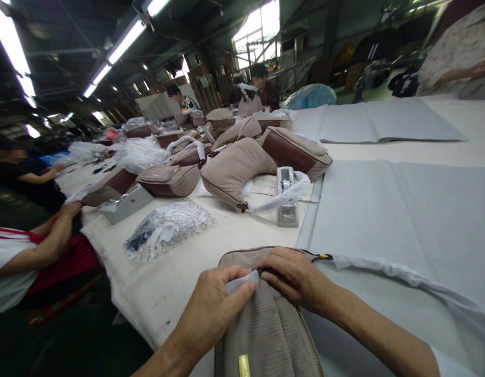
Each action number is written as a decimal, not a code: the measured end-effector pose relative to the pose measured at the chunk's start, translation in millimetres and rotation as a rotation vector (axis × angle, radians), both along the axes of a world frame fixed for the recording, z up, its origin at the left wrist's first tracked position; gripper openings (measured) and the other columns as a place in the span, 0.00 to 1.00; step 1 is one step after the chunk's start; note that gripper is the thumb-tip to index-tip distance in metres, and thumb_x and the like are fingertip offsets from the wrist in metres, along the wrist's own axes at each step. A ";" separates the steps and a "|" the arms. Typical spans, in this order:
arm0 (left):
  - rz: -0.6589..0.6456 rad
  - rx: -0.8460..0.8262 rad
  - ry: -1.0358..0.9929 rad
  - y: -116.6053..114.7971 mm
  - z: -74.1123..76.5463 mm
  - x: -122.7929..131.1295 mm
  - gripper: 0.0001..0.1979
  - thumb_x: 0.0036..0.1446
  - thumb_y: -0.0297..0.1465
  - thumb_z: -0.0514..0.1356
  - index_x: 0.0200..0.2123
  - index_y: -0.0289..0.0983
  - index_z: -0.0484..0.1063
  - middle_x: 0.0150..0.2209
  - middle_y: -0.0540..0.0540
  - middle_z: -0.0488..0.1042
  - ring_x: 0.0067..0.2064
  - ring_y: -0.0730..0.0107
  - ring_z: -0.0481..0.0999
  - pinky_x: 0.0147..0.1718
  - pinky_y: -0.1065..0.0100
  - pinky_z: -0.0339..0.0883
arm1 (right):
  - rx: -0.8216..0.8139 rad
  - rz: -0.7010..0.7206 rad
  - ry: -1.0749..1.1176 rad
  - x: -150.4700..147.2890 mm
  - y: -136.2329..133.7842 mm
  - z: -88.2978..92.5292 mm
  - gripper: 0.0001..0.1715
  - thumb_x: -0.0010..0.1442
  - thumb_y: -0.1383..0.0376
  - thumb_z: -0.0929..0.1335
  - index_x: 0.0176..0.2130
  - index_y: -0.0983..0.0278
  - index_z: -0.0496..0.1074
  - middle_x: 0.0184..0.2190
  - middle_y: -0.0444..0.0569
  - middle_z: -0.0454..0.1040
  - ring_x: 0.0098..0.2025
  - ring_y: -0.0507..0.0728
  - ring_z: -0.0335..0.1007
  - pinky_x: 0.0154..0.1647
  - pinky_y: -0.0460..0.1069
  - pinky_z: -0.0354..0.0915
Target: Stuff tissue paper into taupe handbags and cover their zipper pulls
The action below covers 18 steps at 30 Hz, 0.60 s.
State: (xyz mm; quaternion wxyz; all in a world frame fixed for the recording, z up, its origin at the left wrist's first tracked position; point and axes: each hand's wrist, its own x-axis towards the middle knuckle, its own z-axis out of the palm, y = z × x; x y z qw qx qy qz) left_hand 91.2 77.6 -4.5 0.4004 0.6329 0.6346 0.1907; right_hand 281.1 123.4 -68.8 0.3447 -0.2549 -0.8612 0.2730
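Note:
A taupe ribbed bag with a gold zipper and a gold plate lies at the table's near edge. My left hand pinches a small white slip between thumb and fingers over the upper part of the bag. Beside it, my right hand rests on the bag with fingers curled at the same spot; what its fingertips hold, if anything, is hidden. The bag's strap, wrapped in white, runs off to the right from a gold ring.
Beyond are a tape dispenser, a curved taupe bag, more bags, a grey box and a plastic bag of tags. Grey sheets cover the right side. Other people sit or stand around the table.

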 end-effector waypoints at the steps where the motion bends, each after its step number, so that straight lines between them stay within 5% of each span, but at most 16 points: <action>1: 0.000 0.026 0.005 -0.9 -1.3 2.7 0.12 0.53 0.38 0.58 0.28 0.37 0.76 0.22 0.50 0.71 0.24 0.72 0.67 0.23 0.74 0.58 | -0.017 -0.002 0.016 2.0 1.6 -0.9 0.11 0.65 0.63 0.60 0.42 0.64 0.69 0.32 0.49 0.71 0.35 0.54 0.64 0.36 0.47 0.61; 6: 0.030 0.226 0.020 3.3 -23.4 11.5 0.10 0.54 0.35 0.57 0.27 0.37 0.74 0.26 0.49 0.74 0.31 0.67 0.72 0.32 0.71 0.62 | -0.174 -0.042 -0.079 13.0 32.6 -21.9 0.22 0.65 0.61 0.59 0.56 0.67 0.61 0.48 0.55 0.69 0.50 0.56 0.64 0.52 0.51 0.60; 9: 0.101 0.206 -0.046 15.8 -41.8 5.3 0.10 0.54 0.36 0.57 0.28 0.36 0.72 0.22 0.51 0.71 0.26 0.70 0.70 0.28 0.72 0.61 | -0.272 -0.132 -0.341 4.7 41.4 -32.7 0.21 0.65 0.58 0.60 0.52 0.66 0.66 0.47 0.55 0.71 0.49 0.59 0.66 0.51 0.52 0.61; 14: 0.008 0.002 -0.250 25.8 -49.7 -23.3 0.12 0.51 0.38 0.59 0.30 0.34 0.71 0.17 0.55 0.64 0.19 0.76 0.63 0.20 0.75 0.58 | -0.389 -0.463 -0.481 -17.9 -19.7 -29.6 0.23 0.67 0.57 0.54 0.41 0.69 0.69 0.35 0.59 0.71 0.38 0.63 0.71 0.39 0.57 0.65; 18: -0.155 -0.148 -0.316 13.8 -34.1 -38.5 0.11 0.48 0.37 0.61 0.28 0.33 0.71 0.15 0.55 0.64 0.18 0.79 0.62 0.19 0.77 0.55 | -0.418 -0.476 -0.337 -14.5 -76.5 -25.3 0.20 0.66 0.58 0.57 0.50 0.66 0.66 0.42 0.58 0.70 0.44 0.62 0.69 0.45 0.57 0.65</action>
